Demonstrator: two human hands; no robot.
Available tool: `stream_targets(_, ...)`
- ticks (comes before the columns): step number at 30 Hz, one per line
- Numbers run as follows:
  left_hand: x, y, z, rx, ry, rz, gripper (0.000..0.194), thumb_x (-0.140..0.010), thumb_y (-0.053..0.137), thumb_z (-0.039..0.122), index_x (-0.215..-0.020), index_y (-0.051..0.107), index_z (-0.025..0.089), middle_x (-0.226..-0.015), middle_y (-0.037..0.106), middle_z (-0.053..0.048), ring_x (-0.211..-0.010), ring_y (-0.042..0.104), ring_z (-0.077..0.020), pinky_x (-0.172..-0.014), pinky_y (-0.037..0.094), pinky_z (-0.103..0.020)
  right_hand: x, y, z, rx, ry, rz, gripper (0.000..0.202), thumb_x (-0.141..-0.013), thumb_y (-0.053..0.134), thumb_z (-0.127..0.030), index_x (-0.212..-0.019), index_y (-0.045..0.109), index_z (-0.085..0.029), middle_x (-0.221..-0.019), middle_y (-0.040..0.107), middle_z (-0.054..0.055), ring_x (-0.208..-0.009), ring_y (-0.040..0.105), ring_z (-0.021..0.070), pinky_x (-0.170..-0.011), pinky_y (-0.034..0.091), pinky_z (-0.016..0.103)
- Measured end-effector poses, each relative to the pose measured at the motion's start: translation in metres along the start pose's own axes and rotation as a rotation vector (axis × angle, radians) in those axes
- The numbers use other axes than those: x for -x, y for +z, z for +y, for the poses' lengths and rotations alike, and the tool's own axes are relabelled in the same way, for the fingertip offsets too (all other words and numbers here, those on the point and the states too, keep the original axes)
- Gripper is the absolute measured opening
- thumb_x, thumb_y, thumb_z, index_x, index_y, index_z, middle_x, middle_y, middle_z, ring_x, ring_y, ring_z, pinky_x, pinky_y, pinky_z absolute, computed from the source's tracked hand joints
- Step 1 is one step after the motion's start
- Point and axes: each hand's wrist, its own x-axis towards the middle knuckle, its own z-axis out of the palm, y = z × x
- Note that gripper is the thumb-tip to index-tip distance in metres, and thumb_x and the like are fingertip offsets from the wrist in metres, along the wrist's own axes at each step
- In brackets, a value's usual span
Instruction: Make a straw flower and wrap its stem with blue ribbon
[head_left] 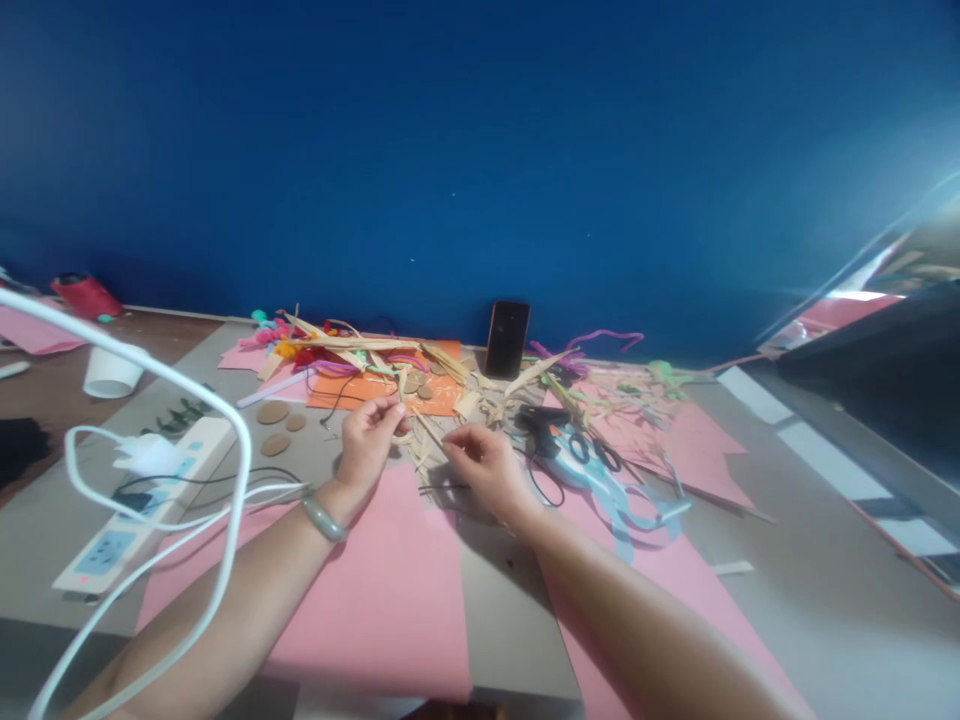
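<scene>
My left hand (pixel 369 440), with a bracelet (pixel 324 514) at the wrist, is closed in a pinch on a dried, straw-coloured husk strip (pixel 429 428). The strip slants towards my right hand (pixel 484 462), whose fingertips are pinched at its near end. Under and between my hands lie thin husk scraps, partly hidden by the fingers. Just beyond is an orange sheet (pixel 322 392) with wooden discs and more husk strips (pixel 360 343) on it. A pink sheet (pixel 382 590) lies below my forearms.
A phone (pixel 508 338) leans on the blue wall. To the right are a black glue gun (pixel 541 425), scissors (pixel 606 452) and blue ribbon (pixel 600 490). Left are wooden discs (pixel 275 444) and a power strip (pixel 112 545); a white cable (pixel 238 500) loops across the foreground.
</scene>
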Motion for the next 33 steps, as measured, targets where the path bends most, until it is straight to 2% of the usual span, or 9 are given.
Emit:
stream_targets(6,-0.007,-0.003,-0.001,-0.001,0.007,0.04,0.026,-0.073,0.071,0.036,-0.086,0.064,0.014,-0.066,0.066,-0.001,-0.057,0.062,-0.0119,-0.056,0.05,-0.022,-0.002,-0.007,-0.011,0.506,-0.18,-0.149,0.01,-0.082,0.058,-0.018,-0.082,0.068,-0.017,-0.078,0.068,0.003,-0.067,0.057,0.0152,-0.065,0.04,0.026)
stream_targets(9,-0.015,-0.006,0.001,0.004,0.026,0.095,0.024,-0.071,0.07,0.035,-0.082,0.063,0.014,-0.062,0.064,0.001,-0.053,0.059,-0.0105,-0.053,0.048,-0.021,-0.006,-0.008,-0.017,0.773,-0.2,-0.287,0.011,-0.079,0.06,-0.013,-0.082,0.07,-0.017,-0.08,0.069,0.004,-0.072,0.06,0.0171,-0.069,0.038,0.027)
stream_targets(12,-0.021,-0.008,0.0,0.039,0.054,0.122,0.021,-0.071,0.07,0.032,-0.079,0.063,0.014,-0.059,0.062,0.002,-0.051,0.056,-0.0089,-0.055,0.048,-0.021,-0.015,-0.006,-0.021,0.93,-0.184,-0.37,0.017,-0.079,0.059,-0.011,-0.084,0.073,-0.019,-0.083,0.07,0.005,-0.074,0.062,0.0178,-0.069,0.037,0.027)
stream_targets(16,-0.022,-0.009,-0.006,0.034,0.055,0.115,0.023,-0.07,0.07,0.034,-0.082,0.064,0.015,-0.059,0.062,0.002,-0.051,0.057,-0.0094,-0.055,0.048,-0.021,-0.031,0.003,-0.02,0.939,-0.219,-0.425,0.021,-0.081,0.057,-0.009,-0.089,0.074,-0.019,-0.087,0.071,0.005,-0.077,0.062,0.0173,-0.072,0.039,0.025)
stream_targets(22,-0.022,-0.008,-0.012,0.043,0.014,0.093,0.027,-0.068,0.071,0.035,-0.083,0.064,0.014,-0.064,0.066,0.0,-0.053,0.061,-0.0108,-0.053,0.049,-0.022,-0.06,0.028,-0.011,0.904,-0.289,-0.498,0.019,-0.083,0.059,-0.014,-0.094,0.073,-0.018,-0.091,0.071,0.007,-0.083,0.063,0.0174,-0.077,0.04,0.024)
stream_targets(29,-0.022,-0.006,-0.008,0.064,0.009,0.103,0.022,-0.066,0.072,0.031,-0.08,0.065,0.015,-0.061,0.066,0.001,-0.052,0.06,-0.0108,-0.054,0.049,-0.022,-0.083,0.049,-0.005,0.894,-0.249,-0.533,0.016,-0.076,0.061,-0.011,-0.083,0.074,-0.018,-0.079,0.071,0.005,-0.071,0.062,0.0176,-0.062,0.038,0.023)
stream_targets(33,-0.022,-0.005,-0.009,0.066,0.009,0.099,0.023,-0.066,0.072,0.031,-0.08,0.065,0.014,-0.06,0.066,0.001,-0.052,0.06,-0.0108,-0.053,0.048,-0.022,-0.085,0.047,-0.009,0.807,-0.28,-0.536,0.014,-0.071,0.063,-0.006,-0.072,0.072,-0.016,-0.081,0.07,0.007,-0.074,0.06,0.0173,-0.065,0.038,0.024)
